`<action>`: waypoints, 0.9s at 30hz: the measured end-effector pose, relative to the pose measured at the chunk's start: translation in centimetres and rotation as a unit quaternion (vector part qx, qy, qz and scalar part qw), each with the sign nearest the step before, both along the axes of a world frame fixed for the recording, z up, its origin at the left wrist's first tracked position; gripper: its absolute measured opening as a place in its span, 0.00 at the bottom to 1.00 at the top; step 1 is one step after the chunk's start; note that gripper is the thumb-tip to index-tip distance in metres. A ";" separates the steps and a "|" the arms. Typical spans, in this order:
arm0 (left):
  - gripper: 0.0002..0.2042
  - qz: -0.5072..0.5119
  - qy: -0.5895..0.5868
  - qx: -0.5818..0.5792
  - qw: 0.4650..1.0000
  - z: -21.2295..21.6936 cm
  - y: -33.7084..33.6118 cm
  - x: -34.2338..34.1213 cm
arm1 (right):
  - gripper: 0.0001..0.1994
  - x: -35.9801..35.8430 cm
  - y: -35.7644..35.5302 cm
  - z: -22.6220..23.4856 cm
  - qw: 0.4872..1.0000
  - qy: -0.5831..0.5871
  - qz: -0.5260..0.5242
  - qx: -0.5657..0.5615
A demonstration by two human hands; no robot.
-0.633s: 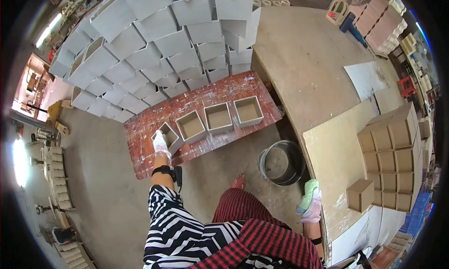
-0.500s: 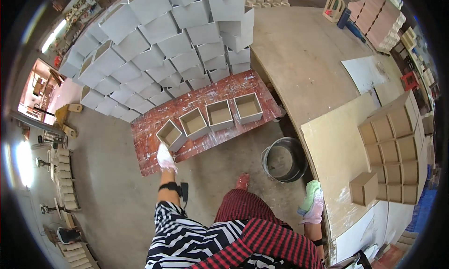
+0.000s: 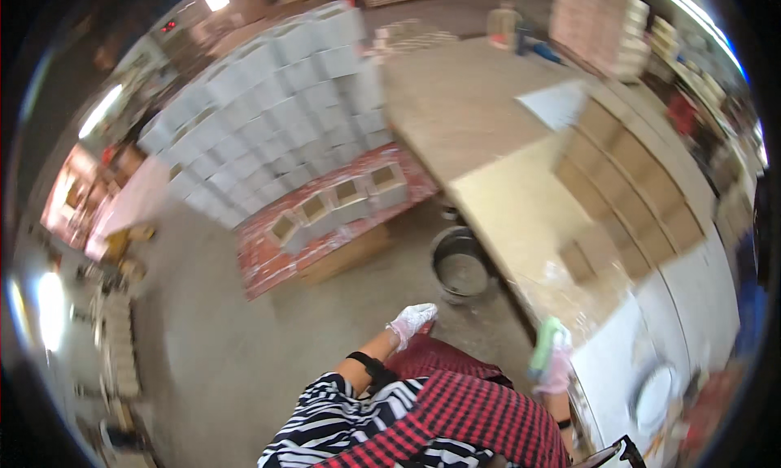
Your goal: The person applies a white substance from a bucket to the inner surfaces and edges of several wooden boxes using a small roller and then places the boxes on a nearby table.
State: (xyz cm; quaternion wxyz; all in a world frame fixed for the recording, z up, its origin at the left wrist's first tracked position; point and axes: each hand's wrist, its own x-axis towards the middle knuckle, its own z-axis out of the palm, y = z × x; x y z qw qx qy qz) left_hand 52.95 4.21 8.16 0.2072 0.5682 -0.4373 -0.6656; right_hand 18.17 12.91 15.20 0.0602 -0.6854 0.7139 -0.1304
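Note:
My left hand (image 3: 413,320), in a whitish stained glove, is in the air over the floor in front of my body. It holds nothing, and its fingers look loosely stretched out. By the near edge of the brown table, my right hand (image 3: 556,372) wears a pinkish-white glove and grips a green sponge (image 3: 543,348). A row of several open-topped boxes (image 3: 350,193), grey-white outside and brown inside, stands on a paint-smeared red board (image 3: 259,266), out of reach of both hands. Unpainted brown boxes (image 3: 630,200) are stacked on the table to my right.
A tall stack of grey-white boxes (image 3: 268,102) rises behind the row. A dark bucket (image 3: 461,265) sits on the floor beside the table (image 3: 455,86). Near the right front lies a round white lid-like thing (image 3: 655,395). A yellow pallet jack (image 3: 130,252) stands far left.
My left hand has left the leftmost box on the red board and come back toward my body. The view has swung to the right. My right hand keeps the green sponge at the table edge.

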 end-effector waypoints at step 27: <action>0.20 -0.458 0.227 0.057 0.857 10.9 0.4 -45.3 | 0.20 -32.1 27.5 11.1 0.578 -0.447 -0.641 -0.232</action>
